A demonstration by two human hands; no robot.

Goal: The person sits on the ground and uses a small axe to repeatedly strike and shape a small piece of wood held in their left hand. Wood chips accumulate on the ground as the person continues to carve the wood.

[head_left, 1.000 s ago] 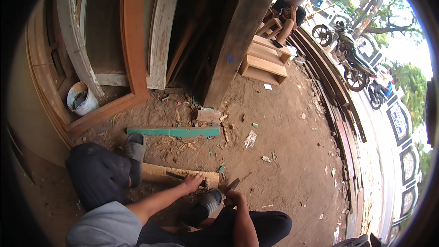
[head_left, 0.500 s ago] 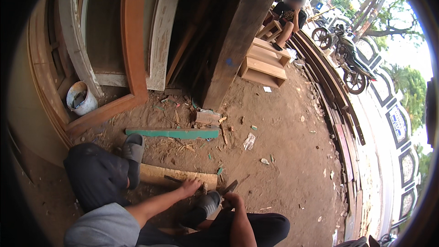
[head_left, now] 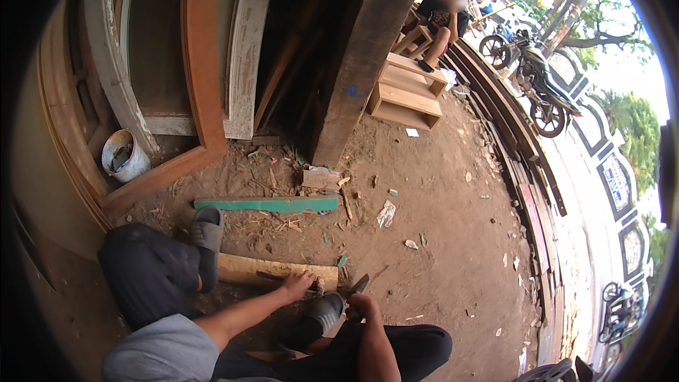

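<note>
I sit low on the dirt with my sandalled feet beside a light wooden board [head_left: 240, 265] lying on the ground. My left hand [head_left: 296, 286] is closed on a dark thin piece [head_left: 269, 275] over the board, beside a small rough lump [head_left: 320, 285] whose kind I cannot make out. My right hand [head_left: 359, 305] grips a dark bladed tool [head_left: 361, 284] just right of the board's end, above my right sandal [head_left: 325, 311]. A green-painted plank [head_left: 265, 204] lies beyond the board.
Old door frames [head_left: 201, 64] and a paint-stained bucket [head_left: 127, 159] stand left. A thick post [head_left: 350, 78] rises ahead. Beyond it a person [head_left: 442, 18] sits by wooden shelving boxes [head_left: 403, 99]. Stacked planks [head_left: 523, 191] line the right, with parked motorbikes [head_left: 530, 78] behind.
My hands and tools look almost unchanged. A motorbike has appeared on the road at the lower right.
</note>
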